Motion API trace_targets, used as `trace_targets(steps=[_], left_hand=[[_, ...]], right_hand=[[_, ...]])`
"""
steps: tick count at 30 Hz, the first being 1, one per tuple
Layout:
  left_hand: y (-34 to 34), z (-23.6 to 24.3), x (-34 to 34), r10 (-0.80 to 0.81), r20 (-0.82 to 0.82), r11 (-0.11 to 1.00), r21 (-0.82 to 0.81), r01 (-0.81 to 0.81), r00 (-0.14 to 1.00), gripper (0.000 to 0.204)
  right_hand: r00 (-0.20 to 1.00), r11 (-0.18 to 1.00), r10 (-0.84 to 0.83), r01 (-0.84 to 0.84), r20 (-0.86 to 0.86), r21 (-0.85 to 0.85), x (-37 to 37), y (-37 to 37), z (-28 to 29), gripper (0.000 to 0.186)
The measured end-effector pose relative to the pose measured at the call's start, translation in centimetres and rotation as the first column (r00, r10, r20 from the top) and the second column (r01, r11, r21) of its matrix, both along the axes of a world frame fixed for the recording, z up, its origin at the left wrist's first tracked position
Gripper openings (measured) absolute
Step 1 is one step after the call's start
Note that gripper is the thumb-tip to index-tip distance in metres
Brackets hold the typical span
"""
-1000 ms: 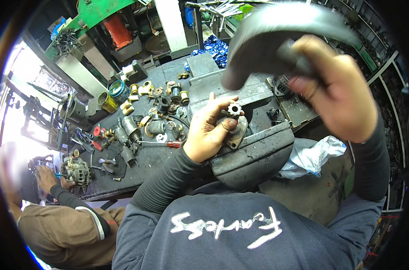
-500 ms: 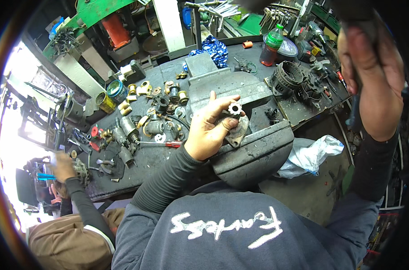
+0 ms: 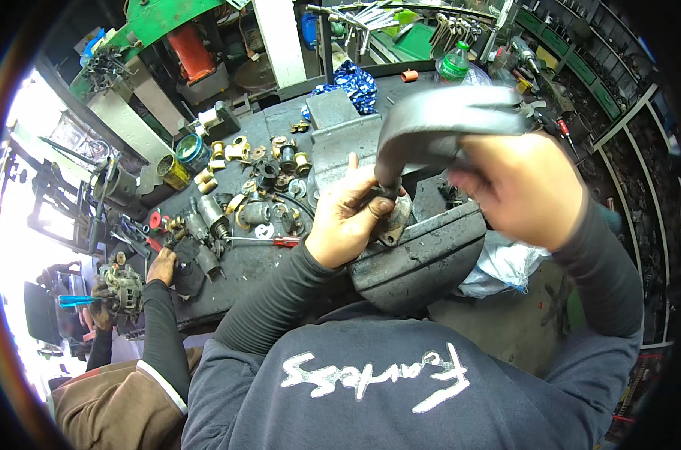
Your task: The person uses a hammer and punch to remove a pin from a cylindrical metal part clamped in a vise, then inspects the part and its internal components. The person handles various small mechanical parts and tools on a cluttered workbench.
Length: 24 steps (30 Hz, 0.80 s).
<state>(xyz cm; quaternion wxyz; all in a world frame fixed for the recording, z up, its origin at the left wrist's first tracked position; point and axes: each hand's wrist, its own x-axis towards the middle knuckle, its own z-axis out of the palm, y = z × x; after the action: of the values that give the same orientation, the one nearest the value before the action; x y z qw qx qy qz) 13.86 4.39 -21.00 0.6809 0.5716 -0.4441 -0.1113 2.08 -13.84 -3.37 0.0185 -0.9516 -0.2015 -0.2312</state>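
Note:
In my right hand (image 3: pixel 531 187) is a hammer (image 3: pixel 453 116), blurred by motion, with a curved, split claw. Its striking end comes down at the fingertips of my left hand (image 3: pixel 348 214). That hand pinches a small toothed gear, which the hammer now covers. Below those fingers a metal end housing (image 3: pixel 397 217) sits at the jaws of the big bench vise (image 3: pixel 423 255). Whether the jaws clamp it I cannot tell.
Copper bushings, coils and starter parts (image 3: pixel 254 214) lie left of the vise, with a red-handled screwdriver (image 3: pixel 284 241). A co-worker's hand (image 3: pixel 163 266) rests by an alternator (image 3: pixel 123 292) at far left. A green-capped bottle (image 3: pixel 454 64) stands behind; a white sack (image 3: pixel 498 270) hangs at right.
My right hand has swung the hammer down and left from the upper right onto the gear. My left hand stays in place. The co-worker's hand has moved right along the bench.

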Motion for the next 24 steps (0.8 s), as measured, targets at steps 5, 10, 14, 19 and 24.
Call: trace_targets(steps=[5, 10, 14, 19, 24], left_hand=[[0.5, 0.6, 0.2, 0.047, 0.101, 0.998, 0.029, -0.050, 0.994, 0.041], [0.2, 0.3, 0.1, 0.002, -0.025, 1.000, 0.017, -0.001, 1.000, 0.040], [0.4, 0.4, 0.3, 0.027, 0.034, 0.999, 0.018, -0.028, 0.999, 0.043], [0.2, 0.0, 0.3, 0.027, 0.099, 0.999, 0.022, -0.030, 0.995, 0.041], [0.2, -0.2, -0.1, -0.001, -0.027, 1.000, -0.003, 0.001, 1.000, 0.034]], right_hand=[[0.999, 0.921, -0.027, 0.034, -0.024, 0.387, 0.3, 0.9, 3.7, 0.025], [0.972, 0.942, -0.005, 0.084, -0.236, 0.325, 0.3, 0.0, 0.3, 0.026], [0.980, 0.993, -0.111, 0.115, -0.162, 0.016, 1.1, 0.2, 0.9, 0.030], [0.997, 0.805, -0.020, -0.028, 0.074, 0.592, -0.1, -0.2, 2.9, 0.021], [0.946, 0.941, -0.042, 0.146, -0.322, 0.306, 0.0, 0.6, -1.0, 0.031]])
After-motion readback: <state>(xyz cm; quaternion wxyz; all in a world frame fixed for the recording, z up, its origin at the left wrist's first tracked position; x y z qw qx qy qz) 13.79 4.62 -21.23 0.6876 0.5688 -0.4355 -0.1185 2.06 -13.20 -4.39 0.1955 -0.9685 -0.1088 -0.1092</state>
